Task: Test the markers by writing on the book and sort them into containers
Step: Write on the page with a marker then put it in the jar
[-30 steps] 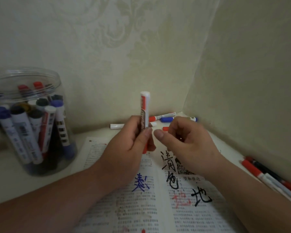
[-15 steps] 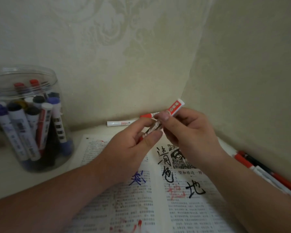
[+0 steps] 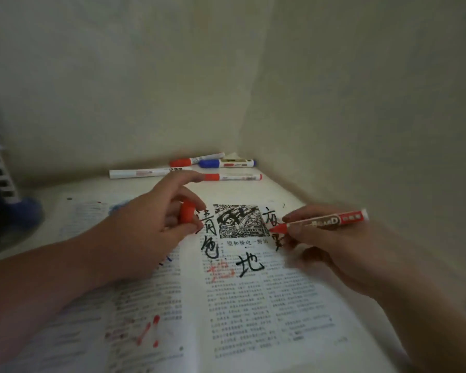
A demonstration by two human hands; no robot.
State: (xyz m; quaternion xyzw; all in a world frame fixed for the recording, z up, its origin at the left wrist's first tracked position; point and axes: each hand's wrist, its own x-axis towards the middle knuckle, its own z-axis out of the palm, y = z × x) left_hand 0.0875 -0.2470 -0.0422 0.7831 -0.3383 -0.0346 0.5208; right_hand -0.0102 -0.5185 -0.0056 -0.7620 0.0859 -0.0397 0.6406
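While fingers (image 3: pixel 297 233) pinch marker (image 3: pixel 324 222), tip (image 3: pixel 274 229) perhaps touching book (image 3: pixel 240 319)

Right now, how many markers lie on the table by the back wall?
4: a white marker leftmost, a red-capped marker and a blue-capped marker in the corner, a second red-capped marker nearest the book. The left hand may hide more.

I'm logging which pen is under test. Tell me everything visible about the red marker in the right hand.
The red-and-white plastic marker is uncapped, red nib end bare, lettering and a red label on its barrel. The right hand pinches it near the nib, nearly level, tip pointing left over the right page of the open book.
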